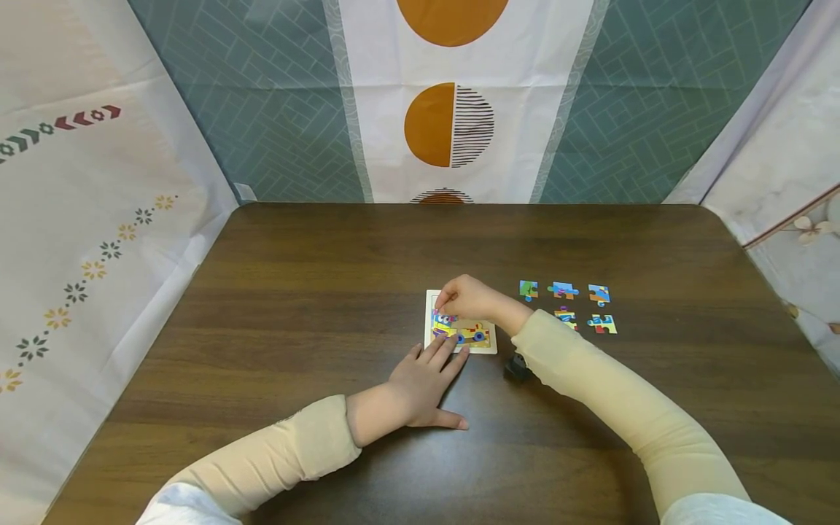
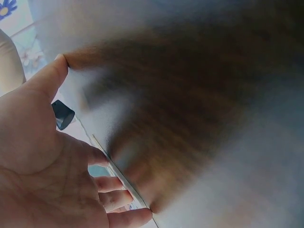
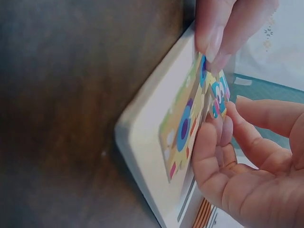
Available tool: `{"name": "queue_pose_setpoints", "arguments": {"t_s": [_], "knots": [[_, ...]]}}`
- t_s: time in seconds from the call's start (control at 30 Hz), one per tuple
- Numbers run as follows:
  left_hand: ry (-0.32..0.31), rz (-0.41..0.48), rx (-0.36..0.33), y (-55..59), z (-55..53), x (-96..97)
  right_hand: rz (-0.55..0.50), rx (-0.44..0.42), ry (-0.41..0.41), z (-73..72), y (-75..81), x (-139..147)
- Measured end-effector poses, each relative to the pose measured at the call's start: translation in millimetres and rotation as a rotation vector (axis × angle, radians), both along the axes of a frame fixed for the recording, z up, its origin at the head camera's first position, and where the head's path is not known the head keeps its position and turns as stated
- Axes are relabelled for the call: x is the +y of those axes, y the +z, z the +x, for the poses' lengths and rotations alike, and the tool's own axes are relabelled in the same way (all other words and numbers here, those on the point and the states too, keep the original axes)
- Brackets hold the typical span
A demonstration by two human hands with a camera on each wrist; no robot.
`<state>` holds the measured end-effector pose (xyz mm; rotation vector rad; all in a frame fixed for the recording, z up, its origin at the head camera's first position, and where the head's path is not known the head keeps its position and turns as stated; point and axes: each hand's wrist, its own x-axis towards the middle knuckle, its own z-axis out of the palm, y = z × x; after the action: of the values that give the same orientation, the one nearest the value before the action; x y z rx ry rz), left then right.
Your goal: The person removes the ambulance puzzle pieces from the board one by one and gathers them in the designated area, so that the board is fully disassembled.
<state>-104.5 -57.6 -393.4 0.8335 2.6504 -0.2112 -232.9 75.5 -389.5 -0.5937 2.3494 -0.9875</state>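
Observation:
A small jigsaw board [image 1: 484, 351] with a pale frame lies on the table, its lower part filled with a yellow vehicle picture on blue wheels. My right hand [image 1: 469, 297] reaches over its upper left part and pinches a puzzle piece [image 3: 219, 99] with cartoon eyes, low against the picture. The fingertips of my left hand [image 1: 423, 385] rest on the board's near edge, fingers spread and thumb stretched out to the side. In the left wrist view, the left fingers [image 2: 114, 199] lie along the board's thin edge.
Several loose puzzle pieces [image 1: 602, 324] lie in two rows right of the board, one partly hidden by the right sleeve [image 1: 590, 386]. A small black object [image 1: 516, 367] shows beside that forearm. Patterned cloths hang behind the brown table [image 1: 315, 277] and at its sides.

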Motion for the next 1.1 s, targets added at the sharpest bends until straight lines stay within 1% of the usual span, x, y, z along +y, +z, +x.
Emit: {"name": "queue_pose_setpoints", "arguments": {"t_s": [0.23,0.4,0.53,0.8,0.93,1.1], "knots": [[0.002,0.012,0.000,-0.8,-0.1,-0.4,-0.014,-0.012,0.006,-1.4,-1.0,-0.5],[0.002,0.011,-0.002,-0.8,-0.5,-0.3,-0.035,-0.036,-0.047,-2.0,-2.0,-2.1],[0.000,0.009,-0.005,-1.0,-0.9,-0.3,-0.019,-0.039,-0.077,-1.6,-1.9,-3.7],[-0.002,0.004,0.001,-0.8,-0.6,-0.1,0.013,-0.053,-0.075,-3.9,0.1,-4.2],[-0.006,-0.006,0.008,-0.9,-0.3,0.4,0.024,-0.092,-0.091,-6.8,0.2,-4.5],[-0.007,-0.009,0.011,-1.7,0.1,0.3,0.018,-0.176,-0.112,-9.7,0.3,-5.0]]}}
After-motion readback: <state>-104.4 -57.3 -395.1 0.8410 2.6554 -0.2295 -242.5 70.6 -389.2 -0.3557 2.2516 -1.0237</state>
